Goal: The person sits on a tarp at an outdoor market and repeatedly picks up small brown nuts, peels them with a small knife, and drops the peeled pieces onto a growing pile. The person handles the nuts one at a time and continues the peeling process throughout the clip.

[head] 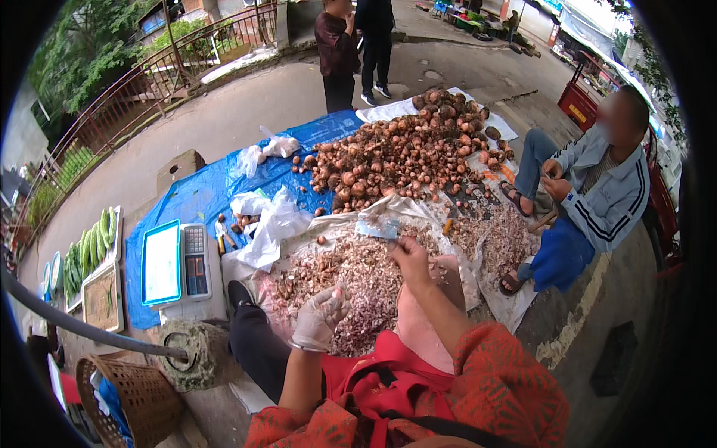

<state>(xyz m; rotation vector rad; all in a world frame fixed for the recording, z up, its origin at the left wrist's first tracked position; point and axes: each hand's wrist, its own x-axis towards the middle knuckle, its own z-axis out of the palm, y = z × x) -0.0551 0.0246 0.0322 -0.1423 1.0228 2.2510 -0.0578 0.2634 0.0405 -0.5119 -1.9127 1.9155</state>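
Note:
My right hand (411, 259), bare, reaches out over the heap of peelings. Pinched in its fingers is a flat blue-grey slip of paper (377, 226) that looks like a banknote. My left hand (322, 318) wears a thin whitish glove. Its fingers are curled above the near side of the reddish-brown peelings (364, 280), and whether the pale pink spot at the fingertips is a held thing is unclear. Beyond the peelings rises a large pile of taro corms (392, 151). A red apron (386, 369) covers my lap.
A digital scale (193, 260) stands left on a blue tarp (151, 229), near plastic bags (274, 224) and knife-like tools (224, 232). A concrete block (199, 358) holds a metal pole. A woven basket (131, 397) stands beside it. A seated person (608, 173) is at right; two people stand beyond.

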